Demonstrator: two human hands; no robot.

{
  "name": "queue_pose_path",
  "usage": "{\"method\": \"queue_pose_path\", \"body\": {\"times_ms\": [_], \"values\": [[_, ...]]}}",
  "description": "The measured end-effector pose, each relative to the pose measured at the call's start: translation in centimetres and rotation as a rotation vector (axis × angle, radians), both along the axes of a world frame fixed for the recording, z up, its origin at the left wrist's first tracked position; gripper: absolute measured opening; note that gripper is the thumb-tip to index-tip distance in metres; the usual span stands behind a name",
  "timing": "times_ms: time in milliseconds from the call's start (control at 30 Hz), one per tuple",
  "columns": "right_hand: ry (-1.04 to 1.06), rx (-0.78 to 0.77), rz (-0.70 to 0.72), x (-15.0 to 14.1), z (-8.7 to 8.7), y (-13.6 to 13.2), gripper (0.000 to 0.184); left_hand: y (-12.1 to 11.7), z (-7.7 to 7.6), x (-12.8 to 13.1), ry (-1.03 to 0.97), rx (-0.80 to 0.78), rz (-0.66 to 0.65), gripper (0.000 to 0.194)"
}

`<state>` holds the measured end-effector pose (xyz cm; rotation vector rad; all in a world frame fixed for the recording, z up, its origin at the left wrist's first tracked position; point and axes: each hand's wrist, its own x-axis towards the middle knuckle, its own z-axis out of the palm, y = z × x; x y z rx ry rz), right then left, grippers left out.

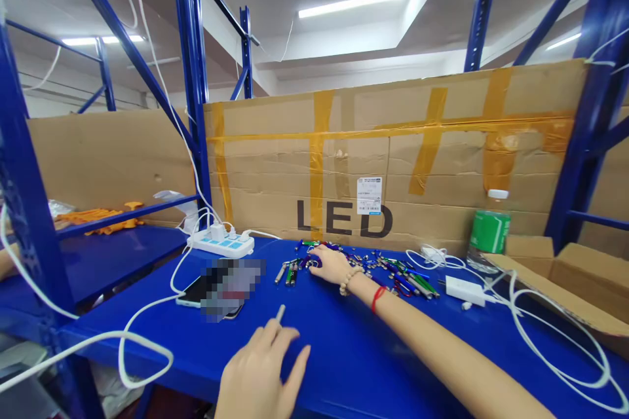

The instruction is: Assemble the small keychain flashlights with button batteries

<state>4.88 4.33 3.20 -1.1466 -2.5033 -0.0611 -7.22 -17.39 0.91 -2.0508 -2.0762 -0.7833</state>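
My left hand [260, 366] is low in the middle of the view, with a slim silver-grey tube [280, 313] between its fingers; only the tube's end shows. Farther off, my right hand [330, 265] reaches into a heap of small metal pen-like tubes [393, 268] in blue, green, red and silver. Its fingers bend down at the heap's left side, and what lies under them is hidden. Just left of those fingertips, several tubes [289, 273] lie side by side on the blue table [339, 353].
On the left lie phones [196, 291], partly blurred out, before a white power strip [223, 243]. Rightward are a white charger [464, 291] with looped cables, a green-labelled bottle [490, 232] and an open carton [584, 275]. A cardboard sheet [275, 177] and blue rack posts [189, 65] bound the table.
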Motion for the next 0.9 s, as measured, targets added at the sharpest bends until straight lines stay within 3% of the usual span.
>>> {"method": "queue_pose_path", "body": {"times_ms": [67, 167, 367, 633, 767, 900], "values": [[-0.012, -0.014, -0.02, -1.0, -0.3, 0.6, 0.038, 2.7, 1.5, 0.2, 0.081, -0.148, 0.196, 0.029], [-0.005, -0.009, -0.024, -1.5, -0.8, 0.9, 0.034, 4.7, 2.4, 0.1, 0.124, -0.279, 0.226, 0.027], [-0.003, 0.014, 0.035, -0.6, -1.2, 0.5, 0.026, 5.4, 1.9, -1.0, 0.102, -0.306, 0.101, 0.017], [0.026, -0.017, 0.122, 1.0, -1.7, -0.5, 0.023, 7.1, 0.0, -0.4, -0.335, -0.094, -0.12, 0.016], [0.046, -0.032, 0.177, 3.4, -2.0, -2.0, 0.021, 8.5, 0.9, 1.2, -0.616, -0.121, -0.308, 0.024], [0.09, -0.079, 0.227, 6.8, -1.9, -3.4, 0.025, 12.1, 2.6, 3.8, -0.898, -0.129, -0.533, 0.033]]}}
